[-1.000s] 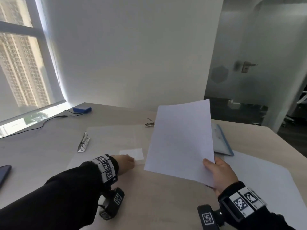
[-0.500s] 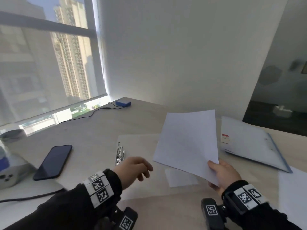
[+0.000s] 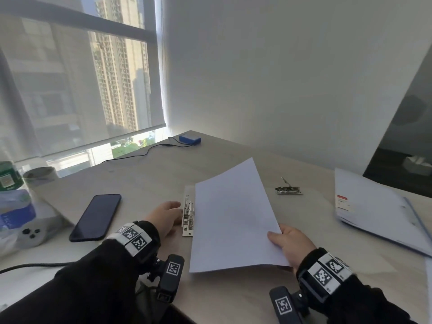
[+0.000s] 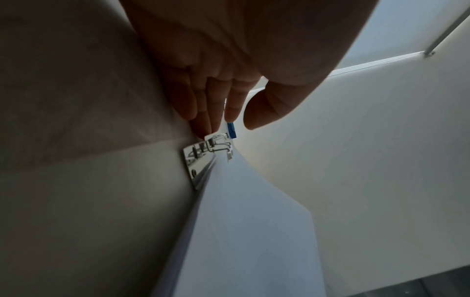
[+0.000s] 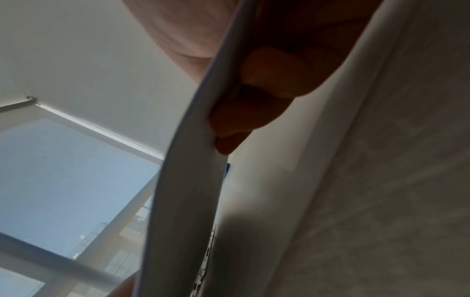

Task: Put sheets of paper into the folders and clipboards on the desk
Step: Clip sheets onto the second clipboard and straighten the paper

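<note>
Far left of the pale wood-grain desk (image 3: pixel 145 174): green-labelled can (image 3: pixel 8 175), grey paper cup (image 3: pixel 39 175), blue-printed plastic pack (image 3: pixel 16 206), white game controller (image 3: pixel 31 232); black cable (image 3: pixel 28 264) runs along the near left edge; black smartphone (image 3: pixel 95 217) lies flat, screen up, just left of the left hand; small blue box (image 3: pixel 189 138) with a thin black lead sits at the far corner by the window.

Left hand (image 3: pixel 163 218) rests on the desk, fingers (image 4: pixel 203 120) straight and together, tips touching the far end of the silver metal spring clip (image 3: pixel 187 218); thumb held apart, grasping nothing.

That clip is fixed on a translucent clear clipboard (image 3: pixel 189 191) lying flat mid-desk; the white sheet of paper (image 3: pixel 231 225) lies over the board with its left edge right against the clip; cannot tell if the edge is under the clip's bar.

Right hand (image 3: pixel 292 244) pinches the sheet's near right corner, thumb on top, fingers (image 5: pixel 254 112) curled underneath; that corner is lifted off the desk.

Second silver lever clip (image 3: pixel 288 190) sits beyond the sheet to the right, on a clear panel, apart from the paper; pale blue-edged plastic folder (image 3: pixel 378 211) with a red-and-white label lies closed at far right, well apart from both hands.
</note>
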Tool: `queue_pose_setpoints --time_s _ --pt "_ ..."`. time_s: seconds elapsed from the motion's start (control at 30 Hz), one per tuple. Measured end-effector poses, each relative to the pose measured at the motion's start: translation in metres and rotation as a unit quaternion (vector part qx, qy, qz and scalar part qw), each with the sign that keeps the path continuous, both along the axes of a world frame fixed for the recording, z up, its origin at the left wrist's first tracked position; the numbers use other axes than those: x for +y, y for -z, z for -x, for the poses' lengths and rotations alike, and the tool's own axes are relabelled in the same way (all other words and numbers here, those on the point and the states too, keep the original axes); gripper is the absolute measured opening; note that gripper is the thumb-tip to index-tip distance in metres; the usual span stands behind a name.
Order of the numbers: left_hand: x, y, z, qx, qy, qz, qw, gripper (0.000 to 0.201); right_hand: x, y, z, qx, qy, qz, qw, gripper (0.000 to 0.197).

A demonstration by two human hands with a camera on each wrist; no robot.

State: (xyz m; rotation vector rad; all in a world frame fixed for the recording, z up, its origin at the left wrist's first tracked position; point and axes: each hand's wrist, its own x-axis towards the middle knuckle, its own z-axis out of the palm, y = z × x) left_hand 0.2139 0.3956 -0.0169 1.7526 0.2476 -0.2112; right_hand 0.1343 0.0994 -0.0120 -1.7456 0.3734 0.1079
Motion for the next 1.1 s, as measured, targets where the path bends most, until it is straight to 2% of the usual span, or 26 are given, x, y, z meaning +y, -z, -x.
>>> queue_pose_setpoints --time_s 0.3,0.43,0.6,0.67,0.8,0.9,1.0,1.1 --pt "0.005 -0.003 -0.002 0.022 0.011 0.032 0.999 0.031 0.01 0.002 -0.012 0.01 -0.044 0.035 0.998 0.017" --pt "0.002 -0.009 -0.006 0.049 0.006 0.043 0.998 0.021 0.0 -0.009 -0.008 0.019 -0.026 0.03 0.999 0.018" --pt "-0.002 -0.028 -0.012 0.115 0.017 -0.039 0.992 0.008 -0.008 -0.012 -0.002 0.065 -0.043 0.071 0.994 0.024" --pt "-0.007 -0.037 -0.012 0.135 0.034 -0.077 0.987 0.016 -0.008 -0.012 -0.002 0.073 -0.054 0.096 0.991 0.028" --pt "-0.02 -0.042 -0.022 0.095 0.059 -0.155 0.982 0.026 -0.01 -0.01 -0.001 0.082 -0.045 0.106 0.99 0.03" --pt "-0.023 -0.04 -0.025 0.053 0.044 -0.123 0.99 0.018 -0.011 -0.01 0.0 0.077 -0.039 0.097 0.991 0.03" --pt "-0.018 -0.034 -0.015 0.024 0.014 -0.075 0.997 0.031 -0.013 -0.009 0.0 0.069 -0.037 0.086 0.993 0.03" --pt "-0.01 -0.026 -0.004 0.0 0.031 -0.052 0.998 0.033 -0.014 -0.006 -0.002 0.066 -0.032 0.078 0.994 0.027"
